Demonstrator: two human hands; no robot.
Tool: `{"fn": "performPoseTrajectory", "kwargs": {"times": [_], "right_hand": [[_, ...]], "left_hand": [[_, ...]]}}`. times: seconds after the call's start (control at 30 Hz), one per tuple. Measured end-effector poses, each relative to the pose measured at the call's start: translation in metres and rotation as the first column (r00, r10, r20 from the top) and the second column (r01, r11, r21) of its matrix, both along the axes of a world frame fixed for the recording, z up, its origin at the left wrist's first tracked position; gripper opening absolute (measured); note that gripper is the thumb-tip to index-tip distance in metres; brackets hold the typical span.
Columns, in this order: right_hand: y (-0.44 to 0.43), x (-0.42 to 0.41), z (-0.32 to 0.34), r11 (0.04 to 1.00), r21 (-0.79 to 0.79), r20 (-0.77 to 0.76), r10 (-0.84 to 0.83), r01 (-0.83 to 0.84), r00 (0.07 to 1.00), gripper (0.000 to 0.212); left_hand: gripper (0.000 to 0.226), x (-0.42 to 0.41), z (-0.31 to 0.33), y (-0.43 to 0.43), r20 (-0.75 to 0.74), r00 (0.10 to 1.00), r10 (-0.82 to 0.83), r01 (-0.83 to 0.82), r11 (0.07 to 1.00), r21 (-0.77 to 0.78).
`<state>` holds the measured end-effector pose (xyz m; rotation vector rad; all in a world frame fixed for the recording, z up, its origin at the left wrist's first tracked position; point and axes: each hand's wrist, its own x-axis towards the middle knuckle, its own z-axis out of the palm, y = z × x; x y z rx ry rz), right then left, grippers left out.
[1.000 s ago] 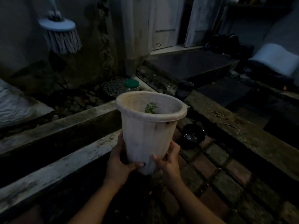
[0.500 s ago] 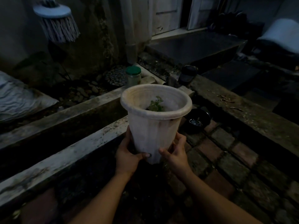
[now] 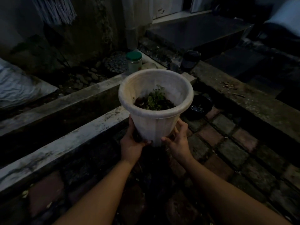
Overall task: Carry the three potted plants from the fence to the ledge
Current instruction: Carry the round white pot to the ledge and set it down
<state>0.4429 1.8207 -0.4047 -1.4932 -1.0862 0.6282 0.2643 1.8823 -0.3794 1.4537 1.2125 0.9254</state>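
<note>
Lowered since a second ago, the white pot (image 3: 155,109) now shows its dark soil and small green plant (image 3: 155,100), and the mop head (image 3: 54,9) at eleven o'clock has slid almost out of the top edge. Left hand (image 3: 132,142) and right hand (image 3: 177,142) cup the pot's narrow base from either side, fingers pressed flat on the wall, holding it upright over the brick paving (image 3: 227,143). A pale concrete ledge (image 3: 65,143) runs from eight o'clock toward the pot, its top bare, a dark trough beyond it. At twelve o'clock stands a green-lidded jar (image 3: 134,62); a black bowl (image 3: 200,107) sits close at the pot's two o'clock.
</note>
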Motion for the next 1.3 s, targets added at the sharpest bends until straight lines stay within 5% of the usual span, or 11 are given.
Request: {"fn": "performPoseTrajectory", "kwargs": {"times": [0.27, 0.4, 0.53, 0.6, 0.7, 0.77, 0.83, 1.03, 1.3], "right_hand": [[0.003, 0.003, -0.002, 1.0, -0.021, -0.15, -0.019, 0.016, 0.988, 0.086], [-0.007, 0.015, 0.014, 0.999, -0.013, -0.194, -0.049, 0.047, 0.98, 0.077], [-0.014, 0.037, 0.051, 0.947, 0.2, -0.259, -0.197, 0.252, 0.946, 0.047], [-0.01, 0.048, 0.075, 0.908, 0.343, -0.18, -0.187, 0.239, 0.966, 0.039], [0.0, 0.058, 0.114, 0.895, 0.446, 0.222, -0.14, 0.027, 0.965, 0.028], [0.009, 0.062, 0.129, 0.907, 0.402, 0.513, -0.113, -0.123, 0.851, 0.028], [0.015, 0.063, 0.131, 0.91, 0.337, 0.639, -0.032, -0.242, 0.768, 0.027], [0.013, 0.059, 0.129, 0.885, 0.371, 0.579, 0.017, -0.281, 0.815, 0.035], [0.004, 0.056, 0.122, 0.91, 0.343, 0.659, -0.057, -0.232, 0.75, 0.048]], "left_hand": [[0.102, -0.001, 0.002, -0.003, -0.091, 0.996, 0.016, -0.012, 0.999, 0.042], [0.084, -0.014, 0.028, 0.001, 0.101, 0.995, 0.007, -0.001, 0.999, -0.052], [0.07, -0.041, 0.076, 0.014, 0.135, 0.979, 0.151, -0.173, 0.97, 0.168], [0.058, -0.05, 0.1, 0.02, 0.107, 0.989, 0.102, -0.134, 0.926, 0.353], [0.035, -0.044, 0.13, 0.022, -0.167, 0.986, 0.014, 0.084, 0.82, 0.567], [0.025, -0.029, 0.14, 0.013, -0.328, 0.944, -0.029, 0.198, 0.845, 0.496], [0.019, -0.016, 0.141, -0.001, -0.455, 0.886, -0.087, 0.266, 0.9, 0.345], [0.004, -0.006, 0.13, -0.004, -0.375, 0.918, -0.13, 0.293, 0.859, 0.419], [0.014, -0.002, 0.15, 0.038, -0.342, 0.882, -0.325, 0.455, 0.775, 0.437]]}}
